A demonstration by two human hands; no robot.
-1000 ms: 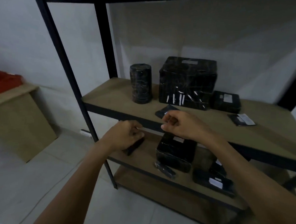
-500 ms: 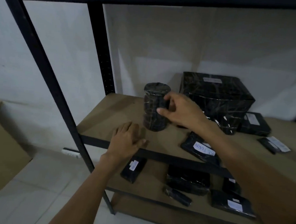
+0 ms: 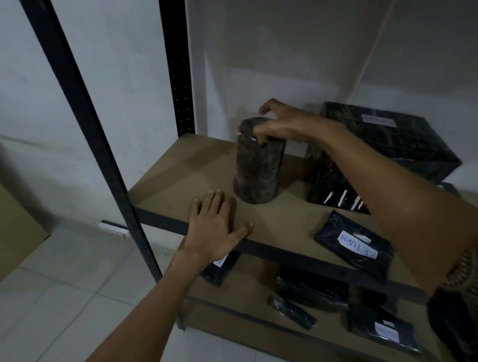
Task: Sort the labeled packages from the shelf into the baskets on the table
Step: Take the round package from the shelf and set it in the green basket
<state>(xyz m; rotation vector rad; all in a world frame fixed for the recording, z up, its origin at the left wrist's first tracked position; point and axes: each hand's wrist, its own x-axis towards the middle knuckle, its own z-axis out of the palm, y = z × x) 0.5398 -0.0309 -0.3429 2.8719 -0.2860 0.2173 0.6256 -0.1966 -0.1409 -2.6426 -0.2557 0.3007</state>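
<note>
A black wrapped cylinder package (image 3: pixel 258 168) stands upright near the left end of the wooden shelf board (image 3: pixel 176 182). My right hand (image 3: pixel 280 124) grips its top from above, fingers curled over the rim. My left hand (image 3: pixel 215 227) lies flat and spread on the shelf's front edge, just in front of the cylinder. A large black box (image 3: pixel 382 158) with a white label on top stands to the right. A flat black packet (image 3: pixel 354 246) marked RETURN lies near the front edge.
Black metal posts (image 3: pixel 95 133) frame the shelf at the left. The lower shelf (image 3: pixel 247 293) holds several black labeled packets. A brown cardboard box (image 3: pixel 2 228) sits on the tiled floor at the far left. White wall stands behind.
My right hand moved from the cylinder's side up onto its top. The view came closer to the shelf. My left hand stayed flat on the front edge.
</note>
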